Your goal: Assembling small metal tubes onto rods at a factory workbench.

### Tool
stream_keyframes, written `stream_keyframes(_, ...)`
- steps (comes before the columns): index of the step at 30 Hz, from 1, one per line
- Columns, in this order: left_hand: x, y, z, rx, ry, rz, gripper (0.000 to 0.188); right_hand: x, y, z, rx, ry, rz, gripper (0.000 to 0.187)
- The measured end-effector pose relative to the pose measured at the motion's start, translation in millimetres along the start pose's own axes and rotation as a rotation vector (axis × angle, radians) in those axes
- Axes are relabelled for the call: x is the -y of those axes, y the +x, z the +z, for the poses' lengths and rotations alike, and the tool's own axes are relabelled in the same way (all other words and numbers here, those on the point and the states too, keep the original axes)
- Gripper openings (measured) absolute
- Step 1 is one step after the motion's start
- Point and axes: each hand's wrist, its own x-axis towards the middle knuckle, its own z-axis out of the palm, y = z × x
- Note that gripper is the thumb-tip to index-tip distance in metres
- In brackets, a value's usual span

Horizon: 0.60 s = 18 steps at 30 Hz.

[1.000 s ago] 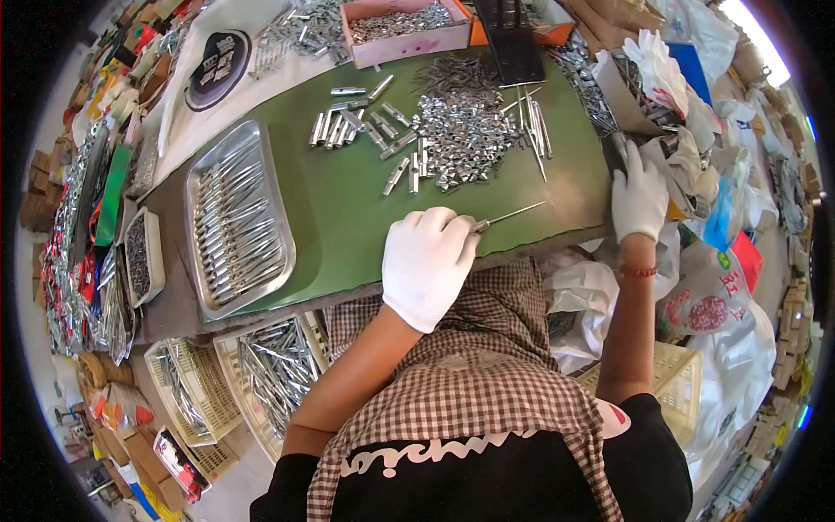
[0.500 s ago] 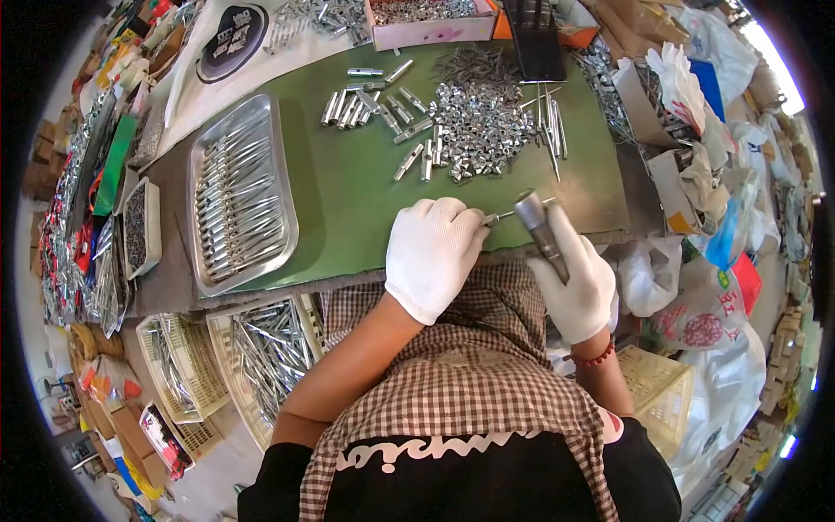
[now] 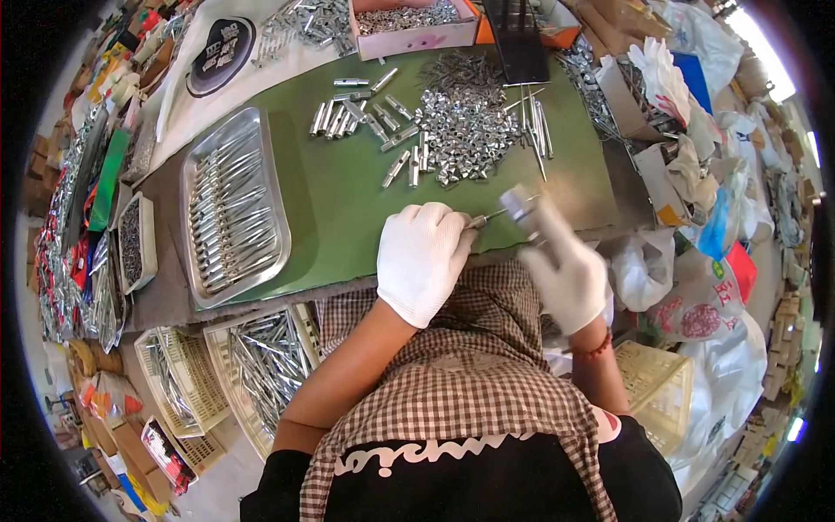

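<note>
Plastic bags (image 3: pixel 648 270) bunch beside the right end of the green-topped bench (image 3: pixel 335 204), and a checked apron (image 3: pixel 470 396) shows below its front edge. Just over that edge, the gloved left hand (image 3: pixel 422 265) has a narrow grip on the thicker end of a thin metal rod (image 3: pixel 493 216), pinched at the right side of the glove. From there the rod points rightward and slightly away from the person, its long axis running toward the right hand (image 3: pixel 565 274). That hand, also gloved and blurred, has its grip around a stubby metal cylinder (image 3: pixel 519 207), which crosses in front of the rod's thin end. Whether cylinder and rod touch, I cannot tell. The left hand is the nearer one at the thick end; the right is nearer the tip. Beyond them lies a heap of small metal pieces (image 3: pixel 470 130), with short tubes (image 3: pixel 335 119) left of it. A steel tray (image 3: pixel 280 209) of slender parts sits farther left.
</note>
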Motion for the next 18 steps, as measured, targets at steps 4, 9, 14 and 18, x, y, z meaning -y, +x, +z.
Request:
stream_keyframes(4, 0, -1, 0, 0.009, 0.018, -0.011, 0.010, -49, 29, -30, -0.314, -0.211, 0.112, 0.055)
stream_keyframes(9, 0, -1, 3, 0.003, -0.006, -0.018, 0.009, -104, 59, -50, -0.313, -0.796, 0.079, 0.037)
stream_keyframes(14, 0, 1, 2, -0.012, -0.001, -0.012, 0.011, -72, 105, -17, -0.158, -0.403, -0.045, 0.027)
stream_keyframes(18, 2, 3, 2, -0.048, -0.011, 0.023, 0.013, -64, 129, -1, -0.027, -0.622, 0.059, 0.029)
